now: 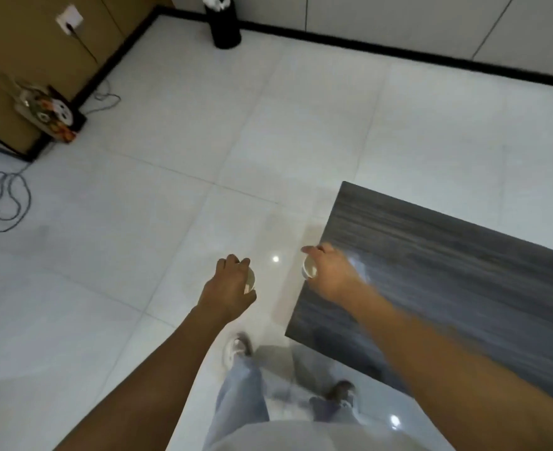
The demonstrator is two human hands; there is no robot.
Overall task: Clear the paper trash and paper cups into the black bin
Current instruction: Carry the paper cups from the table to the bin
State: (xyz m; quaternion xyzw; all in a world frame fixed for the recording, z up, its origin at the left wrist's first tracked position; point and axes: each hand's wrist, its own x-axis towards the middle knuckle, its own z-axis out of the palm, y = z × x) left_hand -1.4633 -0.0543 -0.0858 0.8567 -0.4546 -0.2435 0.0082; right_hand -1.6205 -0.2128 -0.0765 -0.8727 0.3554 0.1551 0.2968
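My left hand (228,288) grips a white paper cup (250,281) above the tiled floor, fingers curled round it so most of it is hidden. My right hand (329,271) holds a second white paper cup (309,266) by its rim, at the near left corner of the dark grey table (464,288). The black bin (225,26) stands far ahead against the wall, with white paper sticking out of its top. Both arms are blurred by motion.
A grey cable (3,203) lies coiled on the floor at the left. A colourful box (49,113) leans by the brown wall panel, below a wall socket (69,19). My feet and jeans (242,385) show below. White floor tiles stretch between me and the bin.
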